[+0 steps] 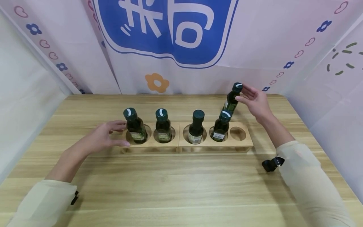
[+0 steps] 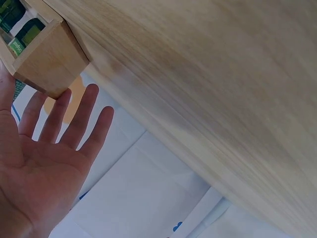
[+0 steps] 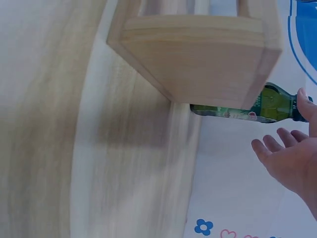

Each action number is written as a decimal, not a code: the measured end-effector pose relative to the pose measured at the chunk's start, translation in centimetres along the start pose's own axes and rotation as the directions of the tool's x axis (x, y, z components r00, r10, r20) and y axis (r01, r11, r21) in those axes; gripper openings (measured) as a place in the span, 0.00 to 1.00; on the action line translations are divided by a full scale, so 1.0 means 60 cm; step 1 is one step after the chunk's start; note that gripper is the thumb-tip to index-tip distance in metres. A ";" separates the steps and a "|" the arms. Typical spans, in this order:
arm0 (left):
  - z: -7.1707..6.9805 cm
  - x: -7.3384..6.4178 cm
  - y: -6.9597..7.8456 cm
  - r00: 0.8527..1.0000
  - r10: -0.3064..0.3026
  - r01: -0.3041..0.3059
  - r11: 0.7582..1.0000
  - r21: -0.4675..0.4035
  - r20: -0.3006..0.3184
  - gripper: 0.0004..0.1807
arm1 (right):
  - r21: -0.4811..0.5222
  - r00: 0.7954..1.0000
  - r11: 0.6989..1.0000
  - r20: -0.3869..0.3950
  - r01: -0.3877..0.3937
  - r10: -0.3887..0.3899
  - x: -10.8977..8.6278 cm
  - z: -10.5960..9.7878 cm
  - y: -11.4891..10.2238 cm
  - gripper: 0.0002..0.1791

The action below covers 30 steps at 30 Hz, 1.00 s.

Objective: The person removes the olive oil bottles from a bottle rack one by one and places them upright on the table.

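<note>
Behind the right part of a wooden bottle rack (image 1: 215, 145), my right hand (image 1: 256, 104) pinches a dark green glass bottle (image 1: 231, 100) by its neck and cap between thumb and fingers. In the right wrist view, the thumb lies over the cap end while the other visible fingers are spread away from the bottle. My left hand (image 1: 103, 135) reaches to the rack's left end with loosely extended fingers, its thumb tip near the front corner. Beside it stands the leftmost bottle (image 1: 136, 130) in its hole. Left wrist view: fingertips right at the rack's end panel (image 2: 52, 59).
Three more bottles stand in the rack: one second from left (image 1: 163, 129), one with a plain dark cap (image 1: 196, 127), one near the right (image 1: 220, 127). The right-end hole (image 1: 237, 134) shows its wooden bottom. A printed white curtain (image 1: 198, 77) hangs behind the table (image 1: 175, 186).
</note>
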<state>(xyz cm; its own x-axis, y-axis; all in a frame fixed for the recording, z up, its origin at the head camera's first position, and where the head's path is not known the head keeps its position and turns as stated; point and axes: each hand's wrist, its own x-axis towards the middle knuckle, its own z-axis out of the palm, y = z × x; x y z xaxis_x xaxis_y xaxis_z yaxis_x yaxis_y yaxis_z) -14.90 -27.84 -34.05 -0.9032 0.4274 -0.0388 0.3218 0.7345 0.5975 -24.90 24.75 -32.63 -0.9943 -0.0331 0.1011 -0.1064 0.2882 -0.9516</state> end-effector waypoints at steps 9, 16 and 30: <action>-0.002 0.000 0.005 1.000 -0.009 0.009 1.000 0.009 0.002 0.43 | 0.111 0.997 0.991 -0.043 0.070 -0.066 -0.032 -0.012 -0.020 0.36; 0.000 0.001 0.004 1.000 0.003 -0.003 1.000 0.004 -0.003 0.41 | 0.236 0.990 0.962 -0.070 0.134 -0.120 -0.053 -0.012 -0.044 0.35; 0.001 0.001 0.000 1.000 0.001 -0.001 1.000 0.027 0.000 0.42 | 0.323 0.960 0.908 -0.008 0.267 -0.280 -0.105 0.005 -0.068 0.29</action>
<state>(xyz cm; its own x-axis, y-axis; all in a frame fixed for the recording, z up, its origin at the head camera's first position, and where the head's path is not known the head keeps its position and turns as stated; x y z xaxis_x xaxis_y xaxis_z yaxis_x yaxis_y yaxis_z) -14.92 -27.81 -34.08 -0.9030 0.4279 -0.0380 0.3302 0.7479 0.5758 -18.20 23.48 -29.46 -0.9248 -0.1046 0.3658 -0.3617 -0.0565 -0.9306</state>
